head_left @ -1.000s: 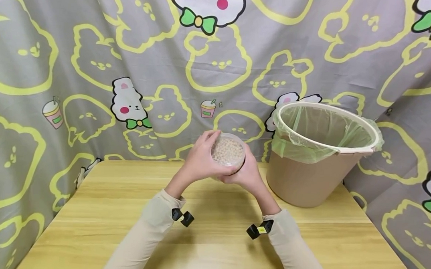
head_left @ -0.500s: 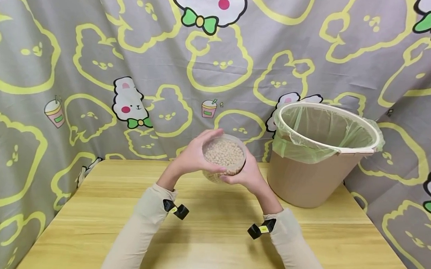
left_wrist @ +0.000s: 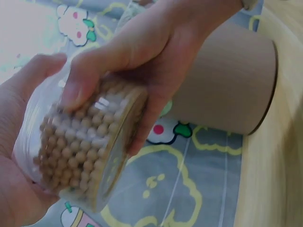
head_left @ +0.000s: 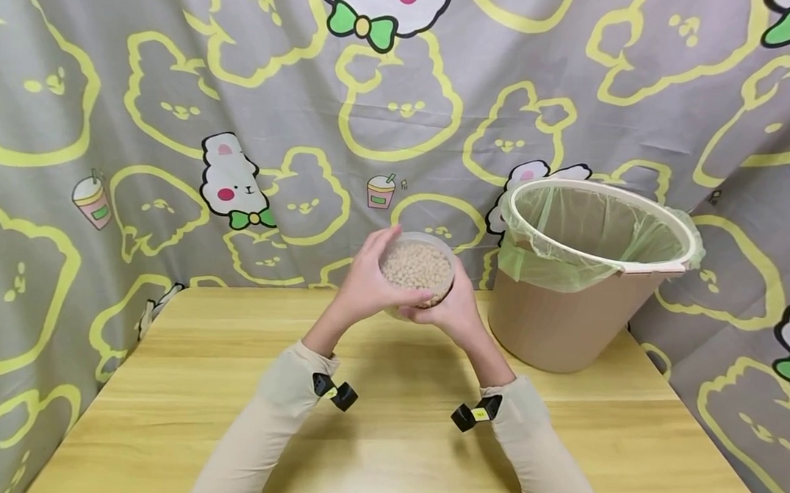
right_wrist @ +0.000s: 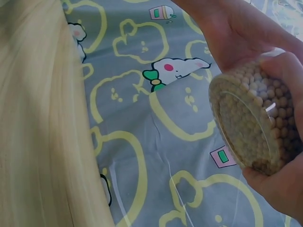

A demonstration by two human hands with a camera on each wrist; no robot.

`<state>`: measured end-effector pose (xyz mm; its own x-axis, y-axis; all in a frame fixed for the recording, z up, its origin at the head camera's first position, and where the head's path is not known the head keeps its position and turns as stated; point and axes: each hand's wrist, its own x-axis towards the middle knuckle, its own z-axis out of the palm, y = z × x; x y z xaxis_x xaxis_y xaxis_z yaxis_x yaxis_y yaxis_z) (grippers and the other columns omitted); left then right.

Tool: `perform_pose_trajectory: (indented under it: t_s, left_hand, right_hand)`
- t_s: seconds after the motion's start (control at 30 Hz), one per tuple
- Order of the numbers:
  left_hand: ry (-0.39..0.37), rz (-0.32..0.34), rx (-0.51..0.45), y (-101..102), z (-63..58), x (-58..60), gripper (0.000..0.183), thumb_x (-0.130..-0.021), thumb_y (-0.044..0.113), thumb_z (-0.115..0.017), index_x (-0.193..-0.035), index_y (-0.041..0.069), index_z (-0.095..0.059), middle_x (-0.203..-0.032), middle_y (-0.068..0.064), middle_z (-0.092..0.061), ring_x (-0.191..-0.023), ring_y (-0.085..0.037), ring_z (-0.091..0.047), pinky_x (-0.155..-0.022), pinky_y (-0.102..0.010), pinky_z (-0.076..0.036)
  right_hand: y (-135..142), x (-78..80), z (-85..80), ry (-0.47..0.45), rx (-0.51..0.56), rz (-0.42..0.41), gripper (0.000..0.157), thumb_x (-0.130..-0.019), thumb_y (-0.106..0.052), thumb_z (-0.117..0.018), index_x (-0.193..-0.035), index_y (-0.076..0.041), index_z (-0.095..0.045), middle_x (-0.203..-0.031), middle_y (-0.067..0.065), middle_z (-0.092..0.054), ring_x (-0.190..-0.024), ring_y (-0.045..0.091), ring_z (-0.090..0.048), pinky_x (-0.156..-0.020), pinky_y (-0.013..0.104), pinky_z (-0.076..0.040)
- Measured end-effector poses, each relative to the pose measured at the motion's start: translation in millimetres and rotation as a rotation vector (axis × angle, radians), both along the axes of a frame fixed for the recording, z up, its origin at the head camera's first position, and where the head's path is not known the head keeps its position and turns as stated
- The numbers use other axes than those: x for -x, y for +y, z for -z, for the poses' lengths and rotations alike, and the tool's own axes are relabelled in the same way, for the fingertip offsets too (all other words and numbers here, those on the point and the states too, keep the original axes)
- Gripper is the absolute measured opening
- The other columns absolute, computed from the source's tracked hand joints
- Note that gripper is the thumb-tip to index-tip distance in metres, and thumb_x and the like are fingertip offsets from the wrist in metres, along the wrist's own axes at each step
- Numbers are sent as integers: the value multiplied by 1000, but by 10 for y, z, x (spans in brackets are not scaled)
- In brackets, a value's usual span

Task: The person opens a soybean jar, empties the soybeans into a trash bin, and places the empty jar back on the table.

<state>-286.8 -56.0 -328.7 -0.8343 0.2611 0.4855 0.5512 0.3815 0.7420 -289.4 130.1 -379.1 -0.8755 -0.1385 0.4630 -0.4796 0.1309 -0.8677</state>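
A clear round jar (head_left: 418,265) packed with small, beige, bean-like balls is held between both hands above the table. My left hand (head_left: 364,274) grips its left side, fingers over the far rim and thumb across the near side. From the right my right hand (head_left: 457,308) grips the lower wall. The left wrist view shows the balls (left_wrist: 73,151) through the clear wall, beneath a band of bare wall. The jar's flat base (right_wrist: 246,125) faces the right wrist view, tilted. Its upper edge is partly hidden by fingers.
A beige bin (head_left: 563,327) with a pale green liner (head_left: 546,271) stands to the right of the hands, at the back of the wooden table (head_left: 230,386). A grey patterned curtain (head_left: 295,110) hangs behind and at both sides.
The left hand shifted left with the jar tilting half a second ago, then came back right. The jar stays in both hands throughout. The head view has shifted slightly.
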Motion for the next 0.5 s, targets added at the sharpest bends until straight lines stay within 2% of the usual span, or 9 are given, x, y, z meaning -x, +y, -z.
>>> perform_pose_trajectory:
  t_s: [0.23,0.33,0.43,0.5]
  left_hand:
    - [11,-141,-52,145,72,-33,118,-60,43,-98,-158,16,-38,-156,-3,-41,-135,-25,-47,-112,-53,-42]
    - [44,-192,-81,206,101,-41,118,-59,44,-98,-157,15,-39,-155,-5,-43,-134,-26,-49,-110,-53,-43]
    - [57,-221,-95,247,117,-53,119,-58,46,-97,-157,13,-38,-153,-7,-43,-133,-28,-49,-110,-53,-44]
    - [39,-214,-91,236,116,-52,121,-59,46,-97,-158,13,-36,-153,-8,-41,-133,-28,-48,-110,-53,-44]
  right_hand:
    - [-43,-18,-7,9,-9,98,119,-52,-9,-98,-154,-18,-38,-145,11,-51,-130,27,-50,-110,51,-42]
    - [-66,-6,12,17,-5,135,118,-52,-8,-97,-154,-18,-38,-146,10,-51,-130,27,-51,-110,50,-42]
    - [-74,4,15,22,2,143,118,-52,-8,-96,-154,-17,-36,-147,12,-50,-131,28,-50,-110,51,-42]
    - [-61,10,13,21,-9,135,119,-53,-9,-96,-155,-17,-35,-148,12,-49,-132,28,-50,-111,51,-42]
